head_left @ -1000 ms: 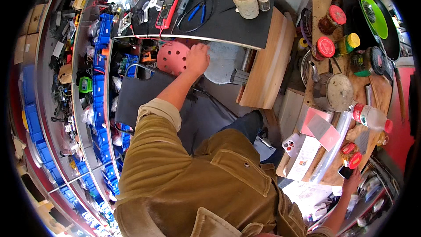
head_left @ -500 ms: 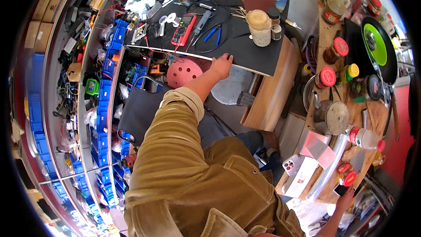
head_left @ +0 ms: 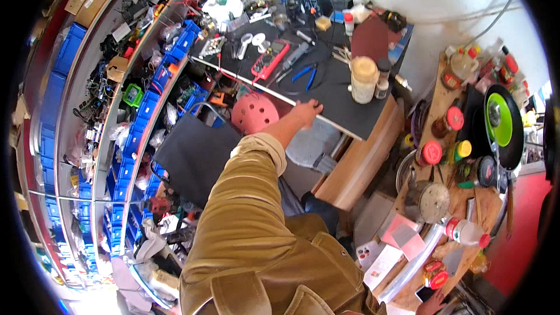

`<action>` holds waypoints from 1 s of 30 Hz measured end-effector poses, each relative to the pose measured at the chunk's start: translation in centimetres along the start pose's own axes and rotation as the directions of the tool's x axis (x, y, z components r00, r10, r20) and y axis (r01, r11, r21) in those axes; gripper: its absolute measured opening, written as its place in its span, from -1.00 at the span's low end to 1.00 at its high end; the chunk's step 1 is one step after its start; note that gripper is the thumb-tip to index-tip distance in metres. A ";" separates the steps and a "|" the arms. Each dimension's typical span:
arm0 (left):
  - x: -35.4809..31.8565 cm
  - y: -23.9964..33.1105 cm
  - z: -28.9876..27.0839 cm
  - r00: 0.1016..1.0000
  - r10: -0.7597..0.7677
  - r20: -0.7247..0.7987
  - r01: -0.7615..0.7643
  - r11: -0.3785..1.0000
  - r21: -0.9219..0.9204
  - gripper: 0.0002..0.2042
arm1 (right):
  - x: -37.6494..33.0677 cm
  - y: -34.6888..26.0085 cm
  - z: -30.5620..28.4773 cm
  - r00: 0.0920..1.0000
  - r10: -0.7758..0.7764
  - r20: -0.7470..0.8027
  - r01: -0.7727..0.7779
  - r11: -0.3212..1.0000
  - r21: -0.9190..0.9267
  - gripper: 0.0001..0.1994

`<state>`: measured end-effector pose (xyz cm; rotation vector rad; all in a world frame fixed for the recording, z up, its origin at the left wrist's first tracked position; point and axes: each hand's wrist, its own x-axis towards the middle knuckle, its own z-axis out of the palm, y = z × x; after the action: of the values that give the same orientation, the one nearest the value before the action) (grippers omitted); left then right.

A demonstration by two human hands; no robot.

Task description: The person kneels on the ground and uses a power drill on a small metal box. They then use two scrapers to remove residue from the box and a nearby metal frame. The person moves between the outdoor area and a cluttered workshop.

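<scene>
My left hand [head_left: 305, 113] rests on the front edge of the black-topped workbench [head_left: 335, 102], its fingers loosely spread over the top and holding nothing. A red multimeter [head_left: 270, 62], blue-handled pliers [head_left: 306, 76] and a grey pen-shaped tool [head_left: 293, 57] lie farther back on the bench. To the right of these stands a cloudy jar [head_left: 363, 80] with a tan lid. My right hand [head_left: 431, 304] is low at the right, partly cut off by the picture's lower edge. Its fingers look spread beside a dark phone-like slab [head_left: 425, 294] on the wooden counter [head_left: 402, 280].
Shelves with blue bins [head_left: 133, 140] run along the left. A dark chair back [head_left: 198, 154] and a round pink pad with holes [head_left: 254, 113] are below the bench. Jars, a metal pot [head_left: 427, 201], a bottle [head_left: 466, 231] and a black pan [head_left: 506, 154] crowd the right counter.
The whole view has turned and shifted, with the bench now lower and farther right. My left hand stays on the bench edge. My right hand sits lower in the picture.
</scene>
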<state>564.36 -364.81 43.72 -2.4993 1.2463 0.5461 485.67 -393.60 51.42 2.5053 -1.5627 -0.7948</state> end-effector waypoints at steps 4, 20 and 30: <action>-0.6 0.3 -0.6 0.995 0.097 0.027 -0.100 0.985 0.144 -0.23 | -2.2 -3.8 -2.1 0.995 0.085 -0.049 -0.078 0.987 0.138 -0.17; -2.5 -2.9 -1.0 0.917 0.379 -0.126 -0.364 0.922 0.130 -0.29 | -22.2 -23.0 4.4 0.860 0.497 0.117 -0.321 0.348 0.881 -0.12; -2.6 -3.2 0.6 0.880 0.424 -0.213 -0.409 0.906 0.115 -0.31 | -22.3 -31.5 2.3 0.979 0.138 0.150 -0.190 0.353 0.916 -0.26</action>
<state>565.44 -360.90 44.66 -2.2913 1.8841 0.2971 502.58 -359.05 47.45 2.7949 -2.8314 0.2513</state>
